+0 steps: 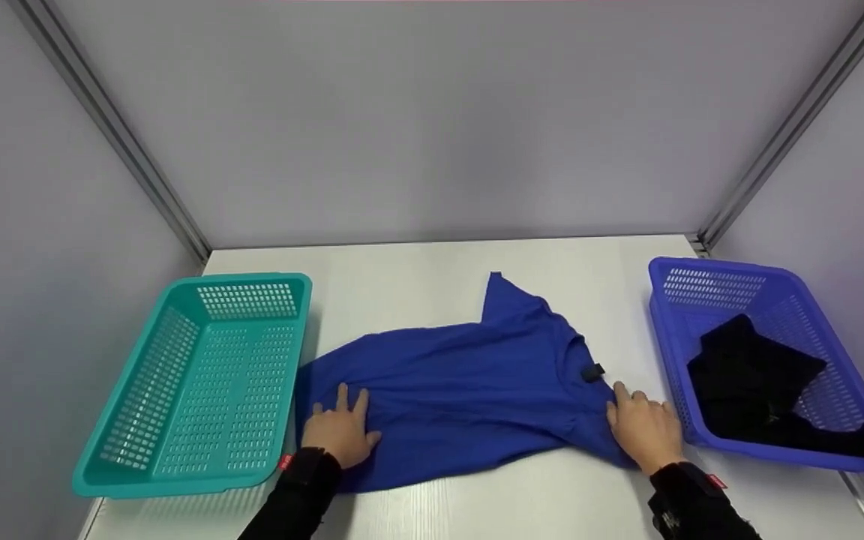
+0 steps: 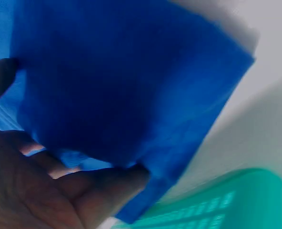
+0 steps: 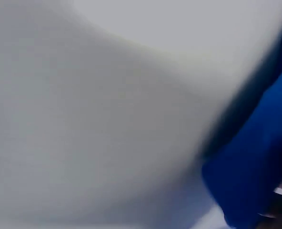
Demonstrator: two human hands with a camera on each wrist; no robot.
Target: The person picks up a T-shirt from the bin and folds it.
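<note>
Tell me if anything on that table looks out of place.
Yes: one end of the black cloth spills over the near right corner of the purple basket, while the rest lies inside. The blue T-shirt is just lightly wrinkled.

Head view looks down; wrist views (close) share blue shirt (image 1: 469, 382).

Reaching forward, well apart

The person's left hand (image 1: 340, 435) spreads its fingers, the thumb (image 1: 373, 438) angled off to their right. The right hand (image 1: 646, 430) has fingers bunched closer, thumb beside them. Behind the fingers, both dark-sleeved forearms (image 1: 293, 495) angle inward.
</note>
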